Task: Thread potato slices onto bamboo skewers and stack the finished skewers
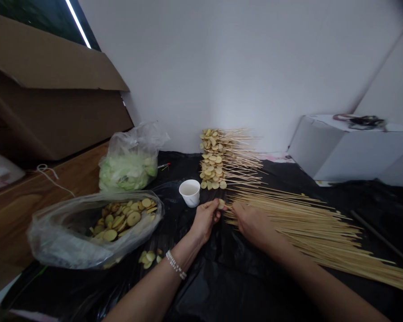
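Observation:
My left hand (205, 220) pinches a pale potato slice (221, 204) between thumb and fingers. Close by on the right, my right hand (250, 220) is closed around a thin wooden skewer (229, 207), whose tip meets the slice. Most of that skewer is hidden by my fingers. A broad spread of loose skewers (309, 228) lies beneath and beyond my right hand. Past my hands is a stack of skewered potato slices (212, 165), slices at the left and bare sticks pointing right. An open plastic bag (63, 239) at the left holds many more loose potato slices (126, 218).
A white paper cup (190, 194) stands just beyond my left hand. Behind it sits a knotted bag of green leaves (130, 163). A few slices (149, 258) lie on the black plastic sheet (215, 277). A cardboard box (53, 94) is at left, a white box (352, 150) at right.

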{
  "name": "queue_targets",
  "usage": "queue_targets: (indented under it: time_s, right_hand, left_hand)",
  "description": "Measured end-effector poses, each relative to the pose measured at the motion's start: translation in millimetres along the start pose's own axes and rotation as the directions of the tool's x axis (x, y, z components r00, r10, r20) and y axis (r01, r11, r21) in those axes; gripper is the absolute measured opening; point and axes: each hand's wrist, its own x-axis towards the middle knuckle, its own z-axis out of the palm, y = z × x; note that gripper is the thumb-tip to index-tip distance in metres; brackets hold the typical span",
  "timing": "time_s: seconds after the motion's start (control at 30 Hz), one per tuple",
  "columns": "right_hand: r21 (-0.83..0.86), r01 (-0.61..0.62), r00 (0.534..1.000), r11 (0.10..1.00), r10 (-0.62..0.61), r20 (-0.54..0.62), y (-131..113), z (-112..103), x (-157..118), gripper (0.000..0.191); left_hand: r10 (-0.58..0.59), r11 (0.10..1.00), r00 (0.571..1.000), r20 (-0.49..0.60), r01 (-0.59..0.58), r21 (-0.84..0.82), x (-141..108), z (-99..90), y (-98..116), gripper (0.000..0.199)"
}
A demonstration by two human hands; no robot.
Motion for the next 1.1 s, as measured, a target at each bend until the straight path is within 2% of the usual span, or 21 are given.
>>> queue_targets:
  time_s: [0.17, 0.4, 0.73, 0.9, 1.0, 1.1]
  right_hand:
    - [-0.012, 0.002, 0.999, 1.0, -0.002, 0.055, 0, 0, 1, 0.017]
    - [0.033, -0.006, 1.0, 0.999, 0.006, -0.007, 2, 7, 2, 0.016]
    - [0.06, -0.031, 0.998, 0.998, 0.028, 0.053, 4, 5, 4, 0.021]
    - [0.068, -0.026, 0.999, 0.997, 0.024, 0.031, 8, 6, 7, 0.023]
    - [0.101, -0.006, 0.999, 0.995, 0.001, 0.047, 13, -3, 7, 0.026]
    - [0.143, -0.003, 0.999, 0.99, -0.005, 0.054, 26, -15, 8, 0.028]
  left_hand:
    - [-0.011, 1.0, 1.0, 0.004, 0.01, 0.008, 1, -0.1, -1, 0.036]
    - [-0.005, 0.999, 1.0, 0.028, 0.004, 0.042, 1, -0.5, -3, 0.039]
    - [-0.007, 0.999, 0.998, 0.061, 0.004, 0.045, -1, 1.6, -1, 0.04]
    - [0.005, 1.0, 1.0, 0.006, -0.005, 0.029, -1, 3.9, -3, 0.039]
    - [-0.001, 1.0, 1.0, -0.02, 0.002, 0.008, 1, 3.0, -2, 0.039]
    - [0.003, 0.998, 0.995, -0.098, -0.01, -0.067, 3, 0.2, 0, 0.037]
